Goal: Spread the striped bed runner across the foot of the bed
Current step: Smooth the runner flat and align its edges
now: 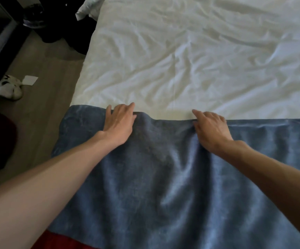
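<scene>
The blue runner (163, 177) lies across the foot of the bed (181, 60), with deep folds in the middle. The left hand (119, 121) and right hand (211, 128) rest on its far edge, fingers mostly straight. I cannot tell if the thumbs pinch the cloth. If one hand pulls more than the other, the edge could go crooked. If they push, the folds could bunch up more. A big tug could drag it too far up the bed
</scene>
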Demonstrator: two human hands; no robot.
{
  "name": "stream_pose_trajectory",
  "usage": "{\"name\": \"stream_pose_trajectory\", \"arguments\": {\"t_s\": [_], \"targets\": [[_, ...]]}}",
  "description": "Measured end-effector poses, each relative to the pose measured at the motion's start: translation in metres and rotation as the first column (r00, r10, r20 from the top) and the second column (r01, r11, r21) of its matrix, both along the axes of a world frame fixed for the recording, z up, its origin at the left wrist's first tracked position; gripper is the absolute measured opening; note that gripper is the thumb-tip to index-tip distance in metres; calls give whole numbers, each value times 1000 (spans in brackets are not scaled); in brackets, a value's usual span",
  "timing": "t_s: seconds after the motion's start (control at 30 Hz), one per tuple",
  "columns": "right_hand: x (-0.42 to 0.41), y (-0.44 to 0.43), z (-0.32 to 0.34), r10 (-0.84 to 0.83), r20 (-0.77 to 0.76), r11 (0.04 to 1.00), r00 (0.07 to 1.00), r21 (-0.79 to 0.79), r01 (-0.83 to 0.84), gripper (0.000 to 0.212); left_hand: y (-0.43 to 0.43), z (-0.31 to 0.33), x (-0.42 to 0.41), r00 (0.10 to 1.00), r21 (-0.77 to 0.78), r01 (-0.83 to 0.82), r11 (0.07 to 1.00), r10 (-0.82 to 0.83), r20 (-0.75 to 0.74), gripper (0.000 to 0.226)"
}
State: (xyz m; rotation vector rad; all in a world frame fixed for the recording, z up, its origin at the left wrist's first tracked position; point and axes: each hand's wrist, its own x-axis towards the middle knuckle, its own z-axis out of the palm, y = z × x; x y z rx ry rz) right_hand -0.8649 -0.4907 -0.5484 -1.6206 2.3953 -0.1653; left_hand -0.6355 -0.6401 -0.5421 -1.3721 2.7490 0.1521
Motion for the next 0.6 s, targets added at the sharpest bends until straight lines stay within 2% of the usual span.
{"name": "stream_pose_trajectory", "arguments": {"t_s": [0.07, 0.17, 0.23, 0.3, 0.4, 0.47, 0.6], "targets": [[-12, -13, -4, -22, 10, 996, 1000, 85, 21, 29, -13, 0, -1, 1000, -22, 16, 1000, -15, 13, 25], [-22, -22, -8, 34, 31, 985, 999, 167, -39, 10, -25, -6, 4, 995, -40, 103, 994, -103, 16, 18], [-26, -25, -8, 41, -23, 996, 999, 81, -39, 9, -31, -8, 8, 994, -99, 108, 989, -107, 16, 13], [-25, -27, -7, 10, -89, 1000, 996, -13, -11, 9, -35, -9, 8, 999, -133, 43, 990, -45, -14, 12], [-12, -27, -9, -46, -128, 999, 991, 10, 48, 11, -31, -18, 4, 1000, -174, -7, 985, 11, 23, 14], [1, -22, -14, -83, -164, 996, 983, 9, 85, 17, -24, -21, 4, 999, -194, -36, 980, 38, 4, 28], [42, -4, -16, 2, -78, 1000, 997, -24, -4, 56, 4, -22, 17, 999, -73, 39, 997, -39, -6, 61]]}}
